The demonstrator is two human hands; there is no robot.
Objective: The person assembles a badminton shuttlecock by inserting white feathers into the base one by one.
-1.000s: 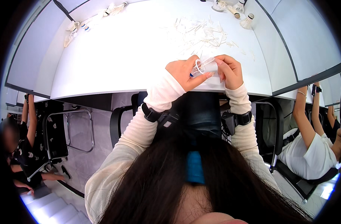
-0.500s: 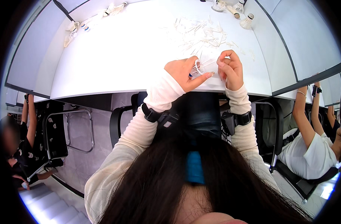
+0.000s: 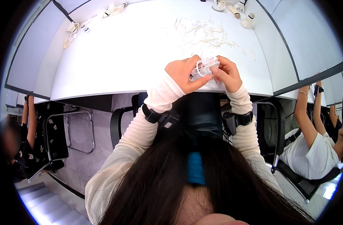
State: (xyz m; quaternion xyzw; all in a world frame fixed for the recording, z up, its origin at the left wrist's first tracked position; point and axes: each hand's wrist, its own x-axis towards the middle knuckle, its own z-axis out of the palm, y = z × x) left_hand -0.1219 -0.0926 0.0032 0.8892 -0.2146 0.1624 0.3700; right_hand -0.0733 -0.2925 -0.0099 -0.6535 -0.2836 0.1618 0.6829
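Observation:
My left hand [image 3: 181, 74] is closed round the base end of a partly bare shuttlecock [image 3: 207, 66], just above the table's near edge. A white ring circles its thin pale stems, and a bit of blue shows at the base beside my fingers. At the other end of the shuttlecock, the thumb and fingers of my right hand [image 3: 230, 75] are closed on the stems. My fingertips partly hide which stems they grip. Beyond both hands lies a loose scatter of white feather pieces and quills [image 3: 203, 33].
Whole shuttlecocks [image 3: 247, 21] stand or lie at the back right, with more [image 3: 115, 9] at the back left. Small blue-banded cork bases [image 3: 86, 29] sit near the left panel. Upright panels [image 3: 288, 45] bound the white table [image 3: 115, 63]. Other people sit on both sides.
My right hand has turned and moved slightly left and down, from apart from the shuttlecock to its stem end. My left hand stays almost still, keeping its hold.

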